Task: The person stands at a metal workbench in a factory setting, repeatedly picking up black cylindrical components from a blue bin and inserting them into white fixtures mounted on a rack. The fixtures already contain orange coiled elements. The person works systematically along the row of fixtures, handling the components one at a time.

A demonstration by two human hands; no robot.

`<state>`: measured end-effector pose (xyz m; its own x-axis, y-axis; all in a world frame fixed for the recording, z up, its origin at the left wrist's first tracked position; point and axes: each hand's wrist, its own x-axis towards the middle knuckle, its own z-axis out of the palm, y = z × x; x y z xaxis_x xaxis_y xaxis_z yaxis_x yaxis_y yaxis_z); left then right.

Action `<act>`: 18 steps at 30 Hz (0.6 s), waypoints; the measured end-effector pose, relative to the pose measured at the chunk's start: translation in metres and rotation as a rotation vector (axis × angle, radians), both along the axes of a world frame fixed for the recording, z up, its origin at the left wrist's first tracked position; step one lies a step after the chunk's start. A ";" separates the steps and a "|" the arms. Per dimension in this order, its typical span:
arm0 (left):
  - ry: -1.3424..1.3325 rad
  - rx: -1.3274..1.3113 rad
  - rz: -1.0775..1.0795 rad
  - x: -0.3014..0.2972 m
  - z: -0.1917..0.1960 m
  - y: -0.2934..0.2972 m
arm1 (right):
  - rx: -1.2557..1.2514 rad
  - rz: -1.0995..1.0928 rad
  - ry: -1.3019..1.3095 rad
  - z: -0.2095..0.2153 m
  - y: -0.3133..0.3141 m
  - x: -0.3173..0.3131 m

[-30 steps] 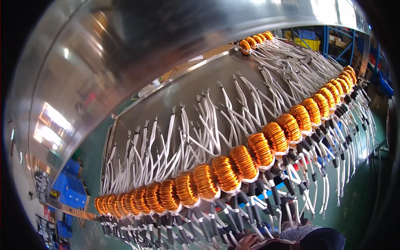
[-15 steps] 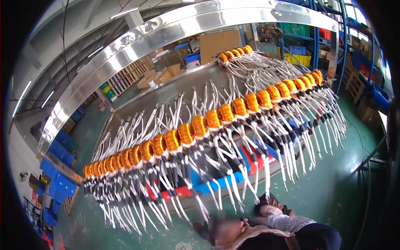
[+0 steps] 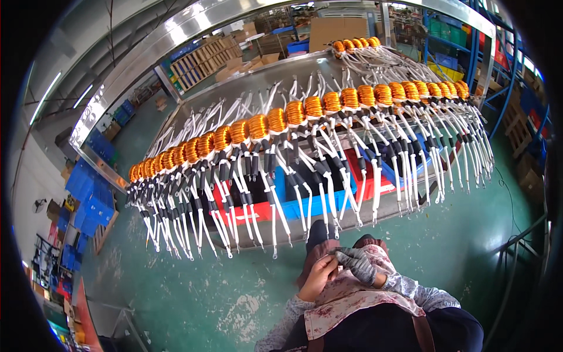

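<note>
My left hand (image 3: 317,278) is bare and held in front of my apron, its fingers closed in a pinch. Against its fingertips sits my right hand (image 3: 359,265), in a grey glove with the fingers bent together. Something small and dark shows where they meet; I cannot make out whether it is a separate thing or part of the glove. Beyond the hands, a long row of orange copper-wound ring coils (image 3: 258,127) lies along a metal rack. White leads (image 3: 274,226) with black sleeves and metal ring ends hang from its near side, apart from my hands.
Under the hanging leads are a blue bin (image 3: 319,202) and a red bin (image 3: 252,210). A shorter coil row (image 3: 356,44) lies farther back. A shiny metal frame (image 3: 193,26) arches over the rack. Blue boxes (image 3: 91,202) are stacked at the left, blue shelving (image 3: 474,53) stands right.
The view has tipped down, so the coil row sits higher in the picture and more of my arms shows. My left hand, blurred before, now shows clearly, meeting the gloved right hand.
</note>
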<state>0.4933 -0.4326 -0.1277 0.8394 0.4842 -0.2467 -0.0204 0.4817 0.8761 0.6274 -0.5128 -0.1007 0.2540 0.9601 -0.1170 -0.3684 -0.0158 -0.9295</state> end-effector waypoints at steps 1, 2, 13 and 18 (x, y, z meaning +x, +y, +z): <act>0.019 0.004 -0.017 -0.001 0.000 0.003 | -0.021 -0.013 0.049 -0.005 0.003 0.000; 0.052 0.062 -0.037 -0.002 0.002 0.007 | -0.043 -0.026 0.098 -0.015 0.007 0.004; -0.004 -0.106 0.235 -0.025 -0.013 0.077 | 0.111 0.134 0.707 -0.121 0.142 0.053; 0.022 -0.215 0.302 -0.051 -0.045 0.087 | -0.047 -0.123 0.478 -0.050 0.141 0.047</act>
